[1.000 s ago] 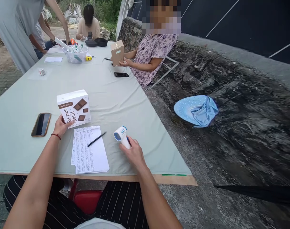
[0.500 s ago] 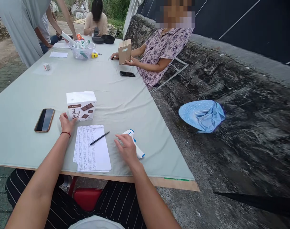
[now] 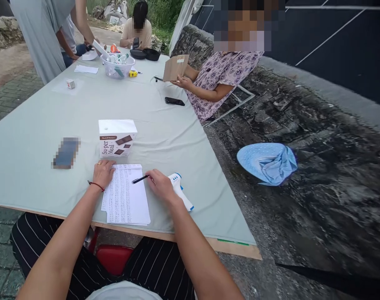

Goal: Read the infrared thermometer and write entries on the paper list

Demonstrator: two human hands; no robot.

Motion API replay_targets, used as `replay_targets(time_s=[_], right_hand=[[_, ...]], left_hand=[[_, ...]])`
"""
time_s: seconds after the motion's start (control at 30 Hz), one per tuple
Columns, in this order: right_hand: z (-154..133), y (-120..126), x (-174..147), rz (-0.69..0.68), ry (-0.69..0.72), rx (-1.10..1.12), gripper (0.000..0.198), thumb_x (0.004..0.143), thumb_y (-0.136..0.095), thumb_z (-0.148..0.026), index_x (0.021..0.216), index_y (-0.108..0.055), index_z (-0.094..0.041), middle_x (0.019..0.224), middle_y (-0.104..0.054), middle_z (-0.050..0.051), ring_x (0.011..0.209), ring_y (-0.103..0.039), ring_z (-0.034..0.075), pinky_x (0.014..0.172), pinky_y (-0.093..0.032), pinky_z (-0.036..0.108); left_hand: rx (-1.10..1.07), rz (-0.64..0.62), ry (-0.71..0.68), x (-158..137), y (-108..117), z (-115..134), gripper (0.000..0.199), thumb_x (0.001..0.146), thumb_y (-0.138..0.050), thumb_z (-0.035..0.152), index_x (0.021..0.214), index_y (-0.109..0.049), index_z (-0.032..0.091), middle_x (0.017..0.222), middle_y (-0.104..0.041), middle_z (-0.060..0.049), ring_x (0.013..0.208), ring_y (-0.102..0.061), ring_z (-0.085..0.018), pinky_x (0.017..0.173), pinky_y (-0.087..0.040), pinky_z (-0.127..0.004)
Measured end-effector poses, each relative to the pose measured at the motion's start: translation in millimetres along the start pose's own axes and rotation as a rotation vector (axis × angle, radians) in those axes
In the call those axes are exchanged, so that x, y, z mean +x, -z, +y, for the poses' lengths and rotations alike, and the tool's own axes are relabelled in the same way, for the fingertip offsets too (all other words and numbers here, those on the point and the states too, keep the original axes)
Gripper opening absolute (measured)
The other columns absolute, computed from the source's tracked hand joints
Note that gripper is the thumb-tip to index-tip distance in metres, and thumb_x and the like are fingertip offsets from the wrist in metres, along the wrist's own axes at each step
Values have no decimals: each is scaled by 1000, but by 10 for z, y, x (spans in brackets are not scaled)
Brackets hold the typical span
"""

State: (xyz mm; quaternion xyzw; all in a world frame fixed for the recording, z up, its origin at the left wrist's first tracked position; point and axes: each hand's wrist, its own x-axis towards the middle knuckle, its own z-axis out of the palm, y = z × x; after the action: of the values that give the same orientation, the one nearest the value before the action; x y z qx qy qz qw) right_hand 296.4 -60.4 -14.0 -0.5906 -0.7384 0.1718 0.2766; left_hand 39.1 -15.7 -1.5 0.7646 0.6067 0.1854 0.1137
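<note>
My right hand [image 3: 160, 184] pinches one end of a black pen [image 3: 139, 179], whose other end reaches over a stack of paper sheets [image 3: 138, 204] covered in small handwriting on the left side. Flat at the upper left edge of the sheets lies my left hand [image 3: 104, 173], with a red cord on its wrist. Just beyond it stands a white box [image 3: 117, 137] with brown print and pictures of bars. A white and blue handheld thermometer [image 3: 181, 191] lies beside my right hand, partly hidden by it.
A blurred phone [image 3: 65, 153] lies on the left of the cloth-covered table [image 3: 208, 216]. Farther off are a basket of bottles [image 3: 115, 71], a tape measure [image 3: 132, 73] and a black phone [image 3: 175, 101]. A person on the right holds a cardboard box [image 3: 175, 68]. A blue hat [image 3: 267, 162] lies off the table.
My right hand has taken hold of the pen, which lay on the sheets. The left hand has moved from the white box onto the paper's edge. The other person has tilted the cardboard box.
</note>
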Motion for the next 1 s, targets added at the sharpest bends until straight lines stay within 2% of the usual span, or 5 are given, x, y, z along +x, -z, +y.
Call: replay_targets(time_s=[0.13, 0.2, 0.27, 0.47, 1.0], right_hand=[[-117, -148, -25, 277, -210, 474, 16, 77, -56, -37, 79, -57, -21, 67, -57, -1, 60, -51, 13, 60, -43, 27], [-232, -293, -3, 323, -274, 695, 19, 74, -56, -39, 77, -57, -20, 65, -58, -2, 59, -52, 13, 59, -44, 28], [-345, -424, 27, 325, -331, 808, 21, 71, -57, -39, 78, -60, -20, 65, -60, -1, 58, -53, 13, 58, -45, 28], [-482, -554, 34, 365, -415, 748, 16, 63, -61, -35, 69, -61, -20, 63, -60, -1, 58, -52, 13, 58, -45, 28], [-448, -600, 12, 291, -412, 712, 18, 67, -60, -37, 71, -63, -20, 64, -60, -1, 59, -52, 13, 60, -45, 28]], left_hand=[[-5, -25, 15, -8, -11, 28, 35, 90, -48, 20, 123, -59, 17, 111, -66, -11, 110, -53, -29, 96, -41, -45], [-6, -26, 21, -21, -8, 37, 34, 90, -46, 20, 122, -59, 17, 111, -65, -11, 109, -54, -29, 95, -41, -45], [-3, -25, 12, -35, -3, 42, 32, 91, -47, 23, 119, -61, 18, 110, -65, -11, 108, -54, -28, 94, -41, -45], [-9, -20, -18, -51, -18, 29, 40, 82, -66, 38, 117, -61, 19, 110, -64, -10, 109, -53, -30, 95, -40, -45], [-40, -16, -2, -59, -26, 33, 39, 80, -69, 39, 115, -63, 21, 107, -65, -8, 108, -54, -28, 97, -39, -45]])
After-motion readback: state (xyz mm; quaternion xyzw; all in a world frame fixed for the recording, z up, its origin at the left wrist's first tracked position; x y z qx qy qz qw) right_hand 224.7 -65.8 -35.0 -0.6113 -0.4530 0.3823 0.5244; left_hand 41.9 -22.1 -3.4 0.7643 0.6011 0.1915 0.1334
